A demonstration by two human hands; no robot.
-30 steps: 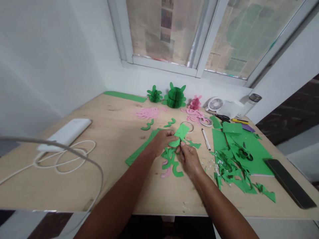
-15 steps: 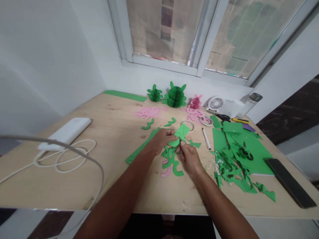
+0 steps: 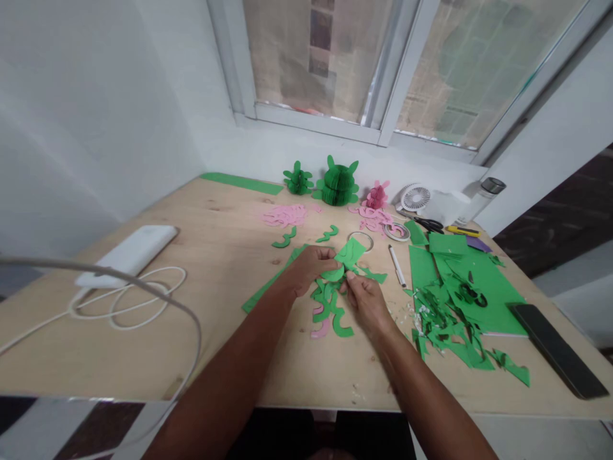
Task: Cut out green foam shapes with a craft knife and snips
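A small piece of green paper (image 3: 351, 253) with curved lines drawn on it is raised over the table, a rounded flap hanging at its lower left. My left hand (image 3: 313, 265) grips it from the left between thumb and fingers. The fingers of my right hand (image 3: 364, 295) are pinched together at the paper's lower edge; their tips are partly hidden. Below both hands lie several wavy green cutouts (image 3: 341, 322) and a pink cutout (image 3: 320, 329). Partly under my left forearm is a long green paper strip (image 3: 262, 294).
Green paper scraps (image 3: 443, 326), green sheets (image 3: 507, 306) and a black phone (image 3: 558, 351) lie at right. A white pen (image 3: 397, 266), tape roll (image 3: 396, 231) and scissors (image 3: 428, 224) are farther back. Honeycomb paper figures (image 3: 338, 185) stand by the wall. Left are a white power bank (image 3: 127, 255) and cable (image 3: 143, 284).
Both hands stay almost in place around the green paper, with only slight finger movement. The view has shifted very slightly.
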